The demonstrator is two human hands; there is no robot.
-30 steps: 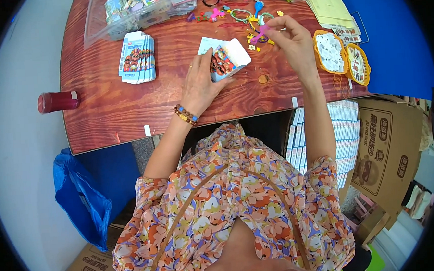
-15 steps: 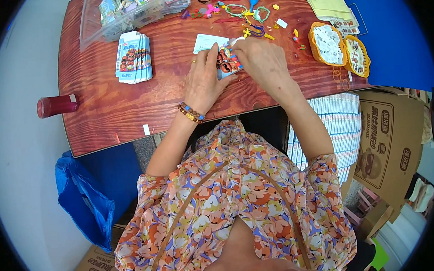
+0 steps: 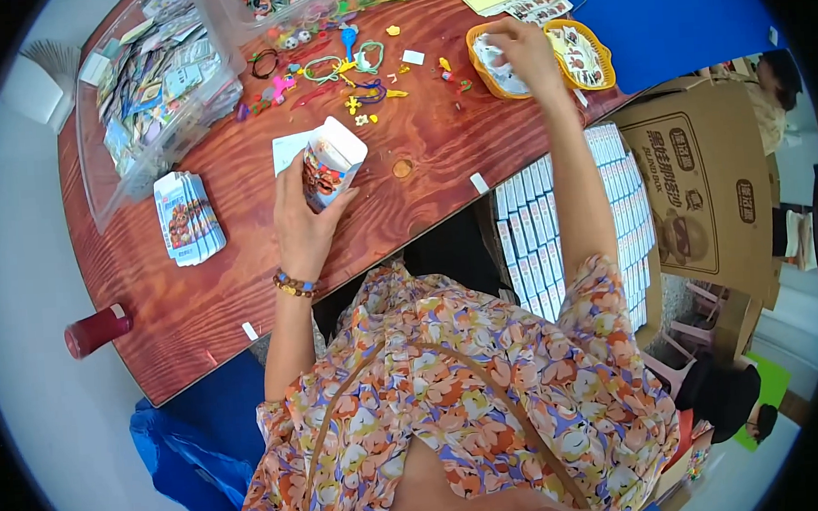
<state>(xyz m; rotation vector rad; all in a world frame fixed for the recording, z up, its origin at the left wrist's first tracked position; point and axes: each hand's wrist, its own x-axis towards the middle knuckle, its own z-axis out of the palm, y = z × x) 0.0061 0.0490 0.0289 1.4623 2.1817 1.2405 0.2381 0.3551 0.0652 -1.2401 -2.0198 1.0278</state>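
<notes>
My left hand grips a small printed carton, its thumb on the near side. The white top flap stands up and the carton's mouth is open. Behind it a flat white card lies on the table. My right hand is over a yellow basket of white packets, its fingers bent and apart just above them. Right beside is a second yellow basket with printed cut-out pieces. At the left lies a fanned stack of similar flat cartons.
Clear plastic bins of cards and trinkets stand at the back. Small colourful toys lie scattered nearby. A dark red cylinder sits at the left edge. Below the right edge are rows of white boxes and a brown cardboard box.
My right hand has left the carton and moved right to the yellow basket. My left hand keeps the carton, now lifted and tilted with its flap up. The whole view has turned and shifted right.
</notes>
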